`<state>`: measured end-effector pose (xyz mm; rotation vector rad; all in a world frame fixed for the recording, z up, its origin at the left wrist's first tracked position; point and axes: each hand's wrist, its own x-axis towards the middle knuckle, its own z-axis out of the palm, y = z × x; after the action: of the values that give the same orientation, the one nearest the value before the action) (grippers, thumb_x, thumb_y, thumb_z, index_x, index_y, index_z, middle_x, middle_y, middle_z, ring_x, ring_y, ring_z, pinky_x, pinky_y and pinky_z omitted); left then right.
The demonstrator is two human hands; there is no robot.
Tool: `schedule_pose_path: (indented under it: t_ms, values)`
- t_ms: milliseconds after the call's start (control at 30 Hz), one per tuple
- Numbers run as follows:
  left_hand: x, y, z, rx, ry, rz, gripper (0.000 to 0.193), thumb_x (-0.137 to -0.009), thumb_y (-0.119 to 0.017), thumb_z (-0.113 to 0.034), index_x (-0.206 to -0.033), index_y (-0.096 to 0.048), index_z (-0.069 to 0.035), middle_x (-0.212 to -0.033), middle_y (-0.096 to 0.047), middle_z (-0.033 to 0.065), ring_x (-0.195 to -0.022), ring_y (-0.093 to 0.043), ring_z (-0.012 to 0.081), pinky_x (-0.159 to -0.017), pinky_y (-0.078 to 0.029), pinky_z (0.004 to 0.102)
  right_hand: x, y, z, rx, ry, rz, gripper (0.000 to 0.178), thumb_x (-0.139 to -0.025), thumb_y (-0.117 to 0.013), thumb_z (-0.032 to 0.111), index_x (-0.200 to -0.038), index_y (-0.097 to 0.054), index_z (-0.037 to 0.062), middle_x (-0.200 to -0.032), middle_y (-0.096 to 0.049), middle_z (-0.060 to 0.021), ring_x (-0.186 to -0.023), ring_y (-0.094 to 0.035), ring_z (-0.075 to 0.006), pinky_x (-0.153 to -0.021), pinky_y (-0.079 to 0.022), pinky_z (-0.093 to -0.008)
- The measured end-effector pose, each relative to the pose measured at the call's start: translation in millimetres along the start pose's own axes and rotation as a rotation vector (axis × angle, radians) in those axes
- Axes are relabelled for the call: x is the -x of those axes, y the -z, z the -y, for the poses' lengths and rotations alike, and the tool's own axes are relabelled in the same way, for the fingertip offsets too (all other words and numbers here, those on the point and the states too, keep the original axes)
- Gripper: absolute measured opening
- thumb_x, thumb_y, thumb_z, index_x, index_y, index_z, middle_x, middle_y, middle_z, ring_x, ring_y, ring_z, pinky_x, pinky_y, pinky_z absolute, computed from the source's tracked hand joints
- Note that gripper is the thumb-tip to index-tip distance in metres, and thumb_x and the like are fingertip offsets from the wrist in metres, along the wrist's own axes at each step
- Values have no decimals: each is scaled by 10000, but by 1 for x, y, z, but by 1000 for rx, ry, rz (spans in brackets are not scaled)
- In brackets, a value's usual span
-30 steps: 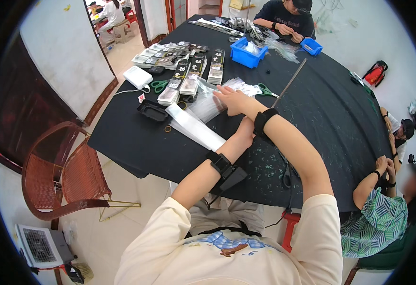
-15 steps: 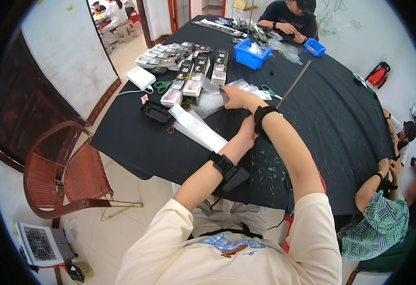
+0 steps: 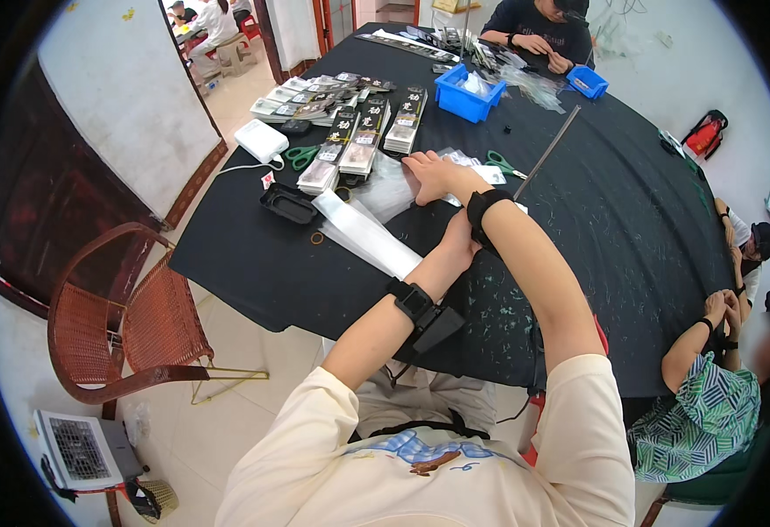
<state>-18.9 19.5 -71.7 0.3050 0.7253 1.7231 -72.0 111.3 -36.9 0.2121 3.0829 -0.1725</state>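
Note:
My right hand (image 3: 435,177) reaches to the left over the table, its fingers spread, at the edge of some clear plastic sleeves (image 3: 386,197). It holds nothing that I can see. My left hand (image 3: 461,239) is beneath my right wrist, and its fingers are hidden there. Beside my left forearm lie long whitish plastic strips (image 3: 367,235). Just past the sleeves stand bundled stacks of slim packets with black tops (image 3: 365,140). White-and-clear packets (image 3: 488,174) lie beyond my right wrist, next to green-handled scissors (image 3: 505,163).
A black tray (image 3: 288,205), a yellow ring (image 3: 317,238), a white charger-like box (image 3: 260,140) and more green scissors (image 3: 301,156) lie left. A thin metal rod (image 3: 547,154) rises on the right. Blue bins (image 3: 468,95) stand farther back. Other people sit around the black-covered table.
My right hand has opened its fingers and lifted slightly off the clear plastic sleeve it was holding. The sleeve now lies lower on the table. My left hand has hardly moved.

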Motion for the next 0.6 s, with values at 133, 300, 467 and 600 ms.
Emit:
schedule_pose_path:
  t_ms: [133, 300, 467, 600]
  values:
    - [-1, 1, 2, 25, -25, 32, 353, -929, -367, -340, -1147, -464, -80, -1089, -556, 39, -985, -554, 142, -818, -474, 293, 5, 11, 4, 154, 13, -6, 592, -554, -642, 269, -1077, -496, 33, -1109, -469, -131, -1046, -439, -286, -865, -354, -379]
    - [-3, 1, 2, 1, -8, 12, 354, -929, -368, -342, -1141, -468, -77, -1086, -557, 37, -982, -556, 144, -824, -470, 290, 4, 9, 5, 166, 10, -36, 502, -548, -637, 246, -992, -519, 43, -1031, -497, -122, -1022, -449, -275, -830, -367, -394]
    - [-1, 0, 3, 10, -6, -13, 337, -936, -358, -317, -1135, -472, -71, -1067, -566, 39, -980, -556, 141, -826, -469, 288, 4, 10, 5, 151, 102, -33, 438, -568, -618, 204, -953, -488, 41, -962, -486, -113, -994, -449, -283, -804, -367, -385]
    - [-1, -1, 3, -13, -3, -5, 332, -936, -358, -311, -1132, -474, -71, -1065, -566, 41, -979, -556, 141, -822, -471, 287, 4, 7, 4, 93, 98, -62, 384, -581, -594, 168, -930, -496, 42, -898, -503, -113, -982, -459, -281, -758, -369, -401]
